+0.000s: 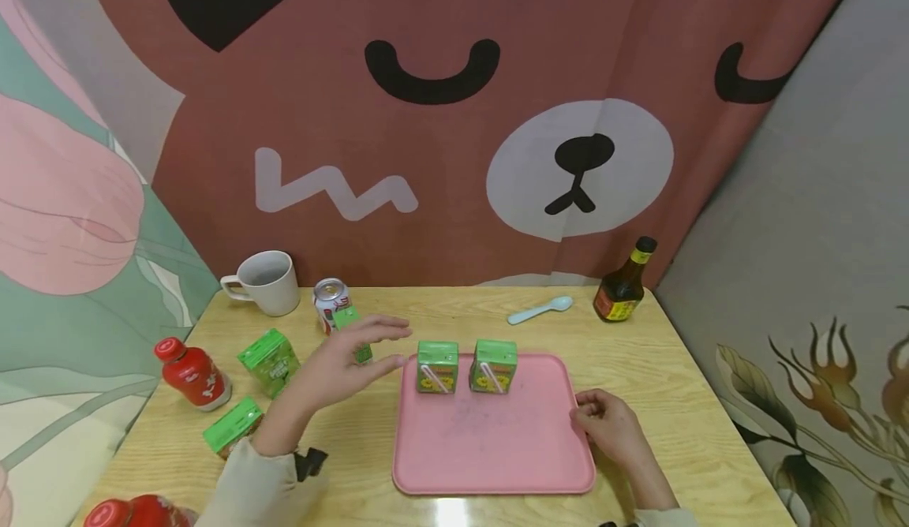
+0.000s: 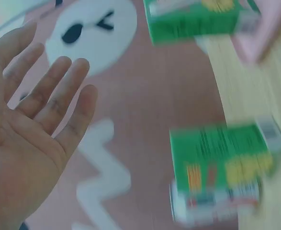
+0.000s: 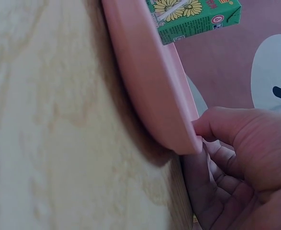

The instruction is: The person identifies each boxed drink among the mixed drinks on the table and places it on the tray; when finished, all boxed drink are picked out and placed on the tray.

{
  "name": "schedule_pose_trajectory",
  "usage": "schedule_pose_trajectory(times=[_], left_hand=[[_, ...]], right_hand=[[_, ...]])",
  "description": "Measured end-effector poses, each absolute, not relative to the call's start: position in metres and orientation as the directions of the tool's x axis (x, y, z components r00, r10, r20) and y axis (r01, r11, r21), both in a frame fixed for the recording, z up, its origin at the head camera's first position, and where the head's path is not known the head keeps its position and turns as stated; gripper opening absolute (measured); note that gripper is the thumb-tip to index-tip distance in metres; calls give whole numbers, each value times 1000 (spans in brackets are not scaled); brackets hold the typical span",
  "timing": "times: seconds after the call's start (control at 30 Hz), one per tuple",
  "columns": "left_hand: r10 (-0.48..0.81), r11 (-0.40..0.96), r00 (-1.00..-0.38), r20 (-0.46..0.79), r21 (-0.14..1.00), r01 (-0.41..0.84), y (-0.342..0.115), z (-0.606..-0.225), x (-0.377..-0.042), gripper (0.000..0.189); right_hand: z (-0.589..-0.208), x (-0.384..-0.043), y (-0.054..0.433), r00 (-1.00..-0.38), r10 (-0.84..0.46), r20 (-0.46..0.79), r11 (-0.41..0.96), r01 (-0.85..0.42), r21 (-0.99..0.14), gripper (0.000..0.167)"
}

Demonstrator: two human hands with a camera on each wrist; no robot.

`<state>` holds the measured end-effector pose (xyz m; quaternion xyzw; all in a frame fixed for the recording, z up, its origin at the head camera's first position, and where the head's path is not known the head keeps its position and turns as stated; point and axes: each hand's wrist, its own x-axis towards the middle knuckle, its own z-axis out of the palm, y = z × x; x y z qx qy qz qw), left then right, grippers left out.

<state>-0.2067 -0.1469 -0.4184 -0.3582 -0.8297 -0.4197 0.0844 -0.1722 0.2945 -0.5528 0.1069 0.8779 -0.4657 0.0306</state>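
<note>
My left hand (image 1: 341, 365) is in the air left of a pink tray (image 1: 490, 452). Its fingers are extended and nothing lies between them; the left wrist view shows a bare palm (image 2: 20, 148). Two green drink cartons with straws stand on the tray's far left part: the left carton (image 1: 437, 368) and the right carton (image 1: 493, 368). Behind my left fingers, another green carton (image 1: 353, 330) is partly hidden. At the tray's right rim, my right hand (image 1: 612, 426) pinches the edge, with the thumb (image 3: 217, 124) on top and fingers underneath.
On the left stand a mug (image 1: 270, 282), a can (image 1: 331, 300), a green carton (image 1: 271, 361), another green carton (image 1: 234, 426) and a red bottle (image 1: 193, 373). A second red bottle (image 1: 142, 513) is cut off below. Farther right are a blue spoon (image 1: 540, 310) and a dark sauce bottle (image 1: 623, 284).
</note>
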Motion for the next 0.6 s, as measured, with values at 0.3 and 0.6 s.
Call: schedule_pose_trajectory(times=[0.3,0.6], left_hand=[[184,627,-869,460,626,464,-233,-426,-148,35],[-10,726,-937,349,647,234,-266,-442,-106,27]], right_hand=[[-550,-172,291,-977,149,-155,559,213,-801,27],[-545,-170,292,-981,127,-146,572,193,-798,28]])
